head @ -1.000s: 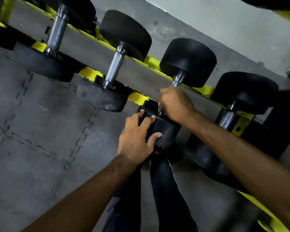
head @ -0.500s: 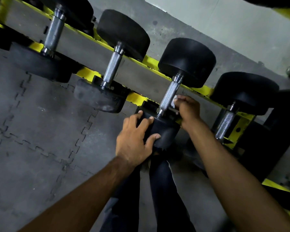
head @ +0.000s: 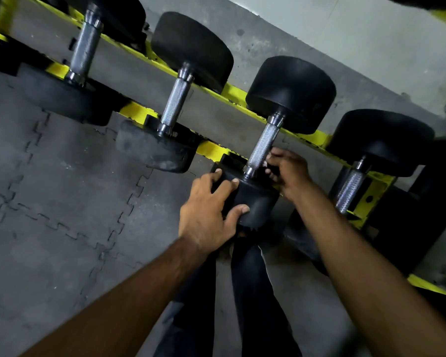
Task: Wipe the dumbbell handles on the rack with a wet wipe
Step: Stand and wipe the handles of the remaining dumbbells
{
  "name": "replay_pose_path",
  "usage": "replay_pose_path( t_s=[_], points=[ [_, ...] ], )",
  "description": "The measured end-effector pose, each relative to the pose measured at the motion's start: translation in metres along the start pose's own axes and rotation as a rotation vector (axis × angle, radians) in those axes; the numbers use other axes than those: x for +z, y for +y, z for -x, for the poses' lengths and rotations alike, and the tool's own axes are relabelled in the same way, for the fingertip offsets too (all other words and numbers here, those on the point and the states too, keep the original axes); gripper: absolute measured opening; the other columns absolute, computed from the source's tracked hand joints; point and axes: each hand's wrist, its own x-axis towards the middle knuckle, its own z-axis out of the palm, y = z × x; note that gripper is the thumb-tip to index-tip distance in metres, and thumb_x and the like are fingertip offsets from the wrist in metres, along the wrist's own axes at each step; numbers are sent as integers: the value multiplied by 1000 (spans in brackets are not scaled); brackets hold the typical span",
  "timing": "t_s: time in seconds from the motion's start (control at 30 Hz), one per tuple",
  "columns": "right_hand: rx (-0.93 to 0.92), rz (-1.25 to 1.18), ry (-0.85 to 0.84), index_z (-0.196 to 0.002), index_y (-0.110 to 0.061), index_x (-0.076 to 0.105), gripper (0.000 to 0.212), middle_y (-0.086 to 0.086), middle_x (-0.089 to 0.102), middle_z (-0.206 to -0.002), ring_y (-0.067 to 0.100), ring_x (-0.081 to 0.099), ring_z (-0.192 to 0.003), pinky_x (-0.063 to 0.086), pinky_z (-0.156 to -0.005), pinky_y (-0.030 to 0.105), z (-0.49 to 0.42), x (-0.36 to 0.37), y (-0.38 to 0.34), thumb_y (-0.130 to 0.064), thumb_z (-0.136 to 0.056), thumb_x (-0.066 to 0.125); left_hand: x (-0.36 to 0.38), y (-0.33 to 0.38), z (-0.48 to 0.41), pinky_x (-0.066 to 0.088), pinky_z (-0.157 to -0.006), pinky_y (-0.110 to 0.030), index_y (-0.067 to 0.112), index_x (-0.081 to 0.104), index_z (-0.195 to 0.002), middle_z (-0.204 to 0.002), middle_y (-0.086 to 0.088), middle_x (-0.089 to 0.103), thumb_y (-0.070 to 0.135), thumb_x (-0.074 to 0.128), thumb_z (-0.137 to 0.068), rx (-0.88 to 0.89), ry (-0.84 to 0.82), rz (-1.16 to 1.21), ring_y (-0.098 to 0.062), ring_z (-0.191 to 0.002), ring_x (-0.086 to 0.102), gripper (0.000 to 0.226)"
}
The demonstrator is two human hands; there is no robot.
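Dumbbell handle (head: 264, 143) beside the curled right grip (head: 290, 173), contents hidden, could roll if the left grip (head: 206, 212) clasping its head (head: 258, 202) slips.

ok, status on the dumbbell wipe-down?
Left hand grips the near dumbbell head. Right hand curled beside the knurled handle, at its lower end; wipe not discernible. Rest of handle unobstructed.
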Motion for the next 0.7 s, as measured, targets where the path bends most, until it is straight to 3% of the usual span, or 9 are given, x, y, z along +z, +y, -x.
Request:
replay_pose_path(
  t_s=[0.13, 0.23, 0.3, 0.33, 0.4, 0.47, 0.53, 0.63, 0.7],
  points=[
    [-229, 191, 41, -78, -13, 70, 15, 0, 71, -69, 8, 62, -59, 50, -55, 19, 28, -8, 16, 0, -75, 80, 1, -1, 0, 56, -68, -37, 35, 57, -125, -135, 1, 47, 55, 70, -81, 4, 5, -6, -18, -124, 45, 50],
    [-712, 589, 31, -83, -15, 76, 9, -4, 72, -79, 2, 65, -69, 50, -66, 16, 29, -8, 7, -11, -76, 80, 2, -2, 1, 55, -67, -37, 34, 58, -125, -135, -1, 49, 55, 69, -81, 10, 21, 0, -20, -123, 46, 50],
    [-1061, 863, -45, -94, -10, 76, 12, 2, 70, -90, 15, 66, -81, 52, -72, 25, 22, -1, -8, -13, -85, 69, 3, -2, 1, 56, -65, -37, 34, 58, -124, -134, 0, 49, 56, 69, -81, 13, 29, -3, -20, -122, 47, 49],
    [-1146, 1016, -61, -97, -9, 74, 15, 5, 67, -94, 23, 64, -85, 52, -71, 30, 19, 5, -17, -13, -88, 62, 3, -2, 1, 56, -65, -37, 35, 57, -124, -134, 1, 49, 56, 70, -81, 14, 30, -3, -20, -122, 48, 49],
    [-1102, 1374, -1, -97, -10, 68, 17, 8, 63, -99, 34, 63, -90, 51, -67, 35, 17, 23, -38, -10, -89, 54, 2, -2, 0, 56, -65, -37, 35, 57, -123, -133, 1, 48, 57, 69, -81, 22, 28, -1, -19, -121, 48, 49],
    [-906, 1762, 40, -99, -13, 67, 18, 8, 64, -104, 35, 65, -96, 46, -66, 32, 23, 46, -55, -7, -88, 53, 1, -3, -1, 56, -66, -37, 34, 57, -123, -133, 1, 48, 58, 68, -81, 29, 21, -4, -19, -121, 47, 49],
    [-813, 2008, -44, -109, -15, 67, 21, 7, 67, -109, 31, 66, -102, 46, -69, 32, 28, 64, -66, -13, -90, 57, 1, -4, -1, 56, -67, -38, 33, 58, -123, -133, 0, 49, 58, 69, -82, 33, 20, -3, -20, -121, 47, 49],
    [-737, 2063, -275, -103, -17, 69, 20, 6, 70, -103, 28, 66, -97, 48, -73, 33, 31, 76, -78, -27, -85, 67, 0, -4, -1, 56, -67, -38, 34, 57, -122, -133, 1, 49, 58, 68, -81, 35, 22, 4, -20, -121, 48, 48],
    [-701, 1974, -411, -92, -19, 73, 13, 4, 70, -90, 26, 66, -87, 49, -71, 29, 31, 70, -82, -25, -81, 73, 0, -5, -2, 56, -67, -37, 34, 58, -122, -132, 0, 49, 59, 67, -82, 43, 15, -2, -20, -120, 48, 49]
  ],
)
